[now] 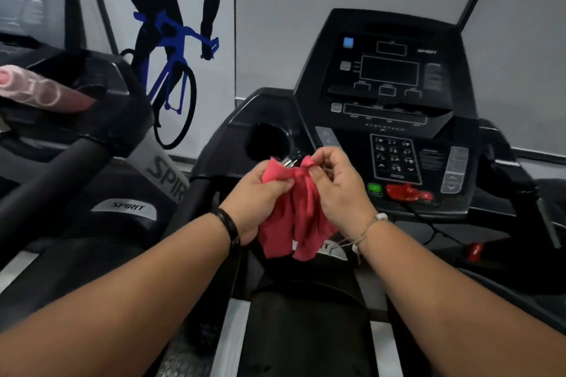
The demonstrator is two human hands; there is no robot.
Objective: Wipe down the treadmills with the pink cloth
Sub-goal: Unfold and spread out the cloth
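left fingers: thumb and fingertips pinched on the upper left corner of the pink cloth, rest of the left hand curled round the bunched edge.
right fingers: pinched on the top right corner of the cloth, right hand half clenched, knuckles up.
cloth: held in the air between both hands, hanging crumpled below them, not touching the machine; sits over the lower left of the console.
wrists: black band on the left, thin cord bracelet on the right.
treadmill console: at 12 o'clock from the hands, screen dark, keypad just at 2 o'clock.
red safety key: at 3 o'clock of the right hand, green button beside it.
cup holder: at 11 o'clock of the hands.
second treadmill: at 9 o'clock, well apart, cut off by the left edge.
pink blurred object: on the second treadmill's console, too smeared to identify.
cyclist wall graphic: between the two machines, behind.
hidden: cloth and hands cover the logo plate and something shiny at the cloth's top; cannot tell what.
belt: at 6 o'clock, partly behind the forearms.
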